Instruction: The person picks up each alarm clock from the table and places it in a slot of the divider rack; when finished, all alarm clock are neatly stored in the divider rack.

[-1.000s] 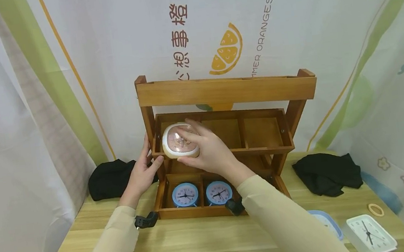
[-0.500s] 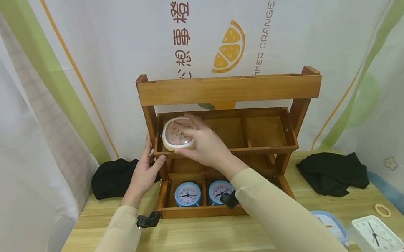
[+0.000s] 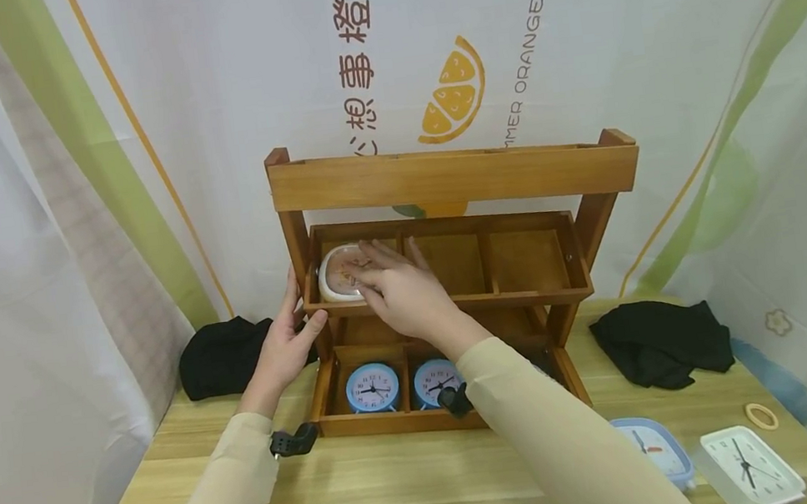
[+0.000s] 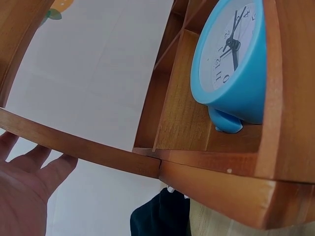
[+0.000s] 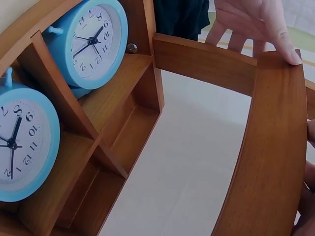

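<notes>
A wooden shelf rack (image 3: 455, 181) with tiers of compartments stands on the table. In the upper-left compartment of its middle tier lies a white-rimmed alarm clock (image 3: 336, 275) with a pinkish face. My right hand (image 3: 409, 295) hovers at this clock's right side, its fingers extended and overlapping the face. With my left hand (image 3: 285, 344) I grip the rack's left side, thumb at the front corner and fingers behind; the right wrist view shows the thumb (image 5: 288, 46) on the edge. Two blue round alarm clocks, one on the left (image 3: 372, 389) and another beside it (image 3: 436, 382), sit in the lower tier.
At the table's right lie a light-blue clock (image 3: 655, 450), a white square clock (image 3: 753, 467) and a wooden ring (image 3: 761, 416). Black cloths flank the rack, one left (image 3: 224, 360) and one right (image 3: 660, 344). A printed curtain (image 3: 223, 139) hangs behind.
The white-rimmed clock, held above the tier's edge earlier, now rests back in the left compartment. My right hand has let go, its fingers spreading and shifting right. My left hand stays on the rack.
</notes>
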Motion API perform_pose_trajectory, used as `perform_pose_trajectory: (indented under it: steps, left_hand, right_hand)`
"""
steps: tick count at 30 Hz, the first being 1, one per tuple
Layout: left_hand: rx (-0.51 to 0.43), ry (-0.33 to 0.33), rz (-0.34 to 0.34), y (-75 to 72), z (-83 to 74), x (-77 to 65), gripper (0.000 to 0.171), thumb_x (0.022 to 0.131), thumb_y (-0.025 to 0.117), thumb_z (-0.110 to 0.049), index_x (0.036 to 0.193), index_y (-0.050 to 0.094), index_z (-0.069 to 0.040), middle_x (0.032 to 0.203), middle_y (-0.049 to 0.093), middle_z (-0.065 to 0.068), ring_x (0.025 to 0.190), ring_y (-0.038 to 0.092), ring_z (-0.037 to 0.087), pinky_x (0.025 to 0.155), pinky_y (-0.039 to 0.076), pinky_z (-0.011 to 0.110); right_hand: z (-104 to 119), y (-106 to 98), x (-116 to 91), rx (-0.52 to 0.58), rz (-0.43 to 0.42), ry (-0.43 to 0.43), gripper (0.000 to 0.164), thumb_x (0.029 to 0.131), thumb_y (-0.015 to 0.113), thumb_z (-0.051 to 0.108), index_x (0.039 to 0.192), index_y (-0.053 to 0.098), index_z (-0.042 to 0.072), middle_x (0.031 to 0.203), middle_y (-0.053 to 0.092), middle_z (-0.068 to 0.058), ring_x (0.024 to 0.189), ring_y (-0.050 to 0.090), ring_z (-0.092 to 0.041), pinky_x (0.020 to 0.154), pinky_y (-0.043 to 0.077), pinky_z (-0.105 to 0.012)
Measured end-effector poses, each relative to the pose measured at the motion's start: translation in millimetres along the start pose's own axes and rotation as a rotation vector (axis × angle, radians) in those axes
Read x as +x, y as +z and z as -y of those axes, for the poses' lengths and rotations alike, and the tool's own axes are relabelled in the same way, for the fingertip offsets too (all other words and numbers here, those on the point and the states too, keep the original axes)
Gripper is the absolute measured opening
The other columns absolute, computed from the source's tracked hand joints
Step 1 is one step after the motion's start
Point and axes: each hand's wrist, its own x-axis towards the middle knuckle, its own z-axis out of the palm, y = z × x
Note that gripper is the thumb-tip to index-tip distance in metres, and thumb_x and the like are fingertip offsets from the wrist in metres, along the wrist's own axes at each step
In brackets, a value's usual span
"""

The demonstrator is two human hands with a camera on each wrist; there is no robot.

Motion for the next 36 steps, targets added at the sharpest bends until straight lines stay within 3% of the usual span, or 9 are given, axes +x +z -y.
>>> perform_pose_trajectory:
  steps: [4,7,10,13,20,24,27,31,36]
  left_hand:
    - [-0.006,0.001,0.005,2.6,0.8,0.4,0.088,0.11,0.056,-0.023,0.168,-0.009,-0.028,0.173,0.009,0.019,0.148,0.031,0.056,0.116,0.029,0.069]
    - [-0.013,0.008,0.009,6.0,1.3,0.2,0.086,0.11,0.055,-0.021,0.168,-0.007,-0.031,0.174,0.009,0.016,0.148,0.031,0.056,0.117,0.028,0.069]
    - [-0.013,0.009,0.008,8.3,1.7,-0.7,0.085,0.11,0.055,-0.02,0.168,-0.005,-0.034,0.174,0.01,0.016,0.148,0.033,0.054,0.117,0.029,0.068]
    - [-0.004,-0.001,0.008,9.2,1.2,-2.2,0.086,0.11,0.056,-0.022,0.168,-0.006,-0.035,0.173,0.01,0.017,0.148,0.033,0.054,0.117,0.028,0.068]
    - [0.008,-0.018,0.007,12.4,2.5,-2.8,0.088,0.11,0.057,-0.022,0.169,-0.008,-0.026,0.172,0.011,0.023,0.146,0.034,0.057,0.114,0.031,0.071]
    - [0.002,-0.006,0.007,13.1,2.2,-1.8,0.086,0.11,0.056,-0.022,0.169,-0.006,-0.028,0.172,0.013,0.023,0.146,0.035,0.055,0.114,0.032,0.07]
    - [0.009,0.009,-0.004,10.1,2.9,-0.1,0.085,0.11,0.056,-0.023,0.169,-0.006,-0.033,0.172,0.014,0.022,0.146,0.036,0.054,0.114,0.032,0.07]
    - [0.023,0.02,-0.023,3.9,3.9,1.4,0.085,0.11,0.055,-0.025,0.168,-0.006,-0.037,0.172,0.015,0.02,0.146,0.036,0.055,0.114,0.031,0.071]
    - [0.027,0.02,-0.018,1.4,4.9,2.2,0.085,0.111,0.055,-0.028,0.168,-0.007,-0.037,0.172,0.014,0.021,0.146,0.035,0.055,0.114,0.03,0.072]
  right_hand:
    - [-4.3,0.5,-6.8,0.03,-0.022,-0.031,0.045,0.109,0.056,0.032,0.154,0.054,0.029,0.169,0.033,-0.008,0.157,0.027,-0.028,0.123,0.015,-0.067]
    - [-10.0,1.5,-18.1,0.045,-0.07,-0.098,0.051,0.106,0.063,0.032,0.156,0.053,0.025,0.167,0.035,-0.011,0.156,0.029,-0.034,0.121,0.02,-0.068]
    - [-15.9,1.2,-33.7,0.047,-0.115,-0.176,0.057,0.103,0.069,0.031,0.156,0.053,0.019,0.165,0.039,-0.014,0.154,0.033,-0.039,0.12,0.024,-0.067]
    - [-21.1,-2.4,-55.3,0.065,-0.14,-0.191,0.061,0.1,0.073,0.031,0.156,0.052,0.018,0.163,0.041,-0.014,0.153,0.033,-0.04,0.121,0.025,-0.065]
    - [-43.0,-21.0,-123.8,0.141,-0.198,-0.119,0.071,0.095,0.08,0.027,0.159,0.048,0.021,0.164,0.041,-0.01,0.154,0.033,-0.036,0.121,0.026,-0.064]
    - [-62.6,-30.5,-167.0,0.176,-0.218,-0.078,0.08,0.089,0.086,0.021,0.159,0.048,0.019,0.161,0.045,-0.011,0.149,0.041,-0.036,0.113,0.039,-0.063]
    - [-74.9,-38.9,-199.3,0.198,-0.159,0.011,0.087,0.086,0.088,0.023,0.161,0.043,0.023,0.162,0.044,-0.008,0.146,0.043,-0.035,0.106,0.045,-0.063]
    - [-88.4,-49.2,-242.4,0.217,-0.02,0.146,0.095,0.087,0.088,0.034,0.165,0.034,0.03,0.165,0.039,-0.007,0.145,0.041,-0.041,0.101,0.044,-0.071]
    - [-110.0,-49.7,-297.2,0.199,0.064,0.223,0.103,0.082,0.09,0.045,0.165,0.032,0.029,0.162,0.041,-0.013,0.142,0.044,-0.044,0.096,0.047,-0.071]
